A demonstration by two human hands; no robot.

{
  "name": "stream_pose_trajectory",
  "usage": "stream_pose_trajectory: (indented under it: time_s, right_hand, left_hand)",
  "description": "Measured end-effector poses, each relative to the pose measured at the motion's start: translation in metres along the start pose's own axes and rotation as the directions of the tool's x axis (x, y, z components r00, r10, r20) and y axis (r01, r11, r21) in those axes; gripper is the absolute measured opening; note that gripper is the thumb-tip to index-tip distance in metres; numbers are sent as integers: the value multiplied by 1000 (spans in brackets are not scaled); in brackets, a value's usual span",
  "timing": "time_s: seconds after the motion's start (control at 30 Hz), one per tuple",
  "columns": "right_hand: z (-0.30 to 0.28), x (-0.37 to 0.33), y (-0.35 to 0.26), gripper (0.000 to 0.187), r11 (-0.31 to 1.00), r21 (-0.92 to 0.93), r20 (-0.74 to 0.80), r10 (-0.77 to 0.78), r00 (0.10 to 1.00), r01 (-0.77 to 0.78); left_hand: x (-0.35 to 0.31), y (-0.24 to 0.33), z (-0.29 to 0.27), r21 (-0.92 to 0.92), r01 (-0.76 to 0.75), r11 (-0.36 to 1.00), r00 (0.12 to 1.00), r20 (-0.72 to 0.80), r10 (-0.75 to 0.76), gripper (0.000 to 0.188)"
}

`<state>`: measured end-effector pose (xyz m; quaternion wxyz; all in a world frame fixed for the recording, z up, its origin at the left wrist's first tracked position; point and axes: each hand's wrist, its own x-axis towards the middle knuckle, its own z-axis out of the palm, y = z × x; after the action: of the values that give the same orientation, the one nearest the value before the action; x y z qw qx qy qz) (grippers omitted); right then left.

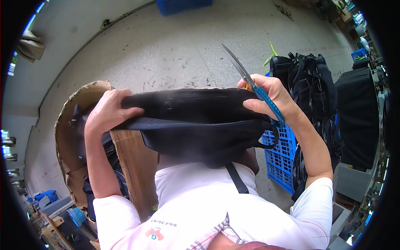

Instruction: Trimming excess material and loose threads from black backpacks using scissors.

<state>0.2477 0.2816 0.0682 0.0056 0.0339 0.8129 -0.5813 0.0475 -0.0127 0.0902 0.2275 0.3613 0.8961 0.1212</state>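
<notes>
A black fabric bag (pixel 196 135) with a carry loop and a strap hangs in front of my body, its long opening spread between my two hands. My left hand (pixel 111 109) grips the bag's upper left corner, thumb over the near side. At the opposite corner my right hand (pixel 273 98) pinches the bag's edge and also keeps hold of a pair of scissors (pixel 261 93) with blue handles. The scissor blades point up and away to the left, clear of the fabric. The bag's inside is dark and hard to make out.
A cardboard box (pixel 135 166) with black bags in it stands at my left. To my right, a blue plastic crate (pixel 280 160) sits beside a pile of black backpacks (pixel 312 91). Dark scraps lie on the grey floor (pixel 175 50); a blue bin (pixel 183 5) is at the far edge.
</notes>
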Motion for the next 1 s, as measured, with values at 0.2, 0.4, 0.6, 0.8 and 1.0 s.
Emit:
stream_pose_trajectory:
  time_s: [0.2,0.4,0.6,0.8,1.0]
  right_hand:
    - [-4,-9,4,28,1000,-23,-41,-4,999,3]
    - [-19,-16,-14,59,951,-281,-35,125,992,-130]
    - [-48,-26,-22,89,735,-675,52,-39,998,64]
    - [-55,-28,-35,86,587,-795,159,-41,986,152]
    - [-51,-27,-37,76,471,-854,199,-97,975,221]
  left_hand:
    - [-4,-62,79,-947,-268,176,950,-290,-117,24]
    - [23,-57,89,-878,-478,14,870,-476,-129,14]
    - [33,-55,83,-908,-417,-36,905,-412,-101,17]
    - [37,-50,83,-917,-389,-81,920,-382,-90,17]
    - [38,-50,85,-931,-351,-94,933,-340,-119,16]
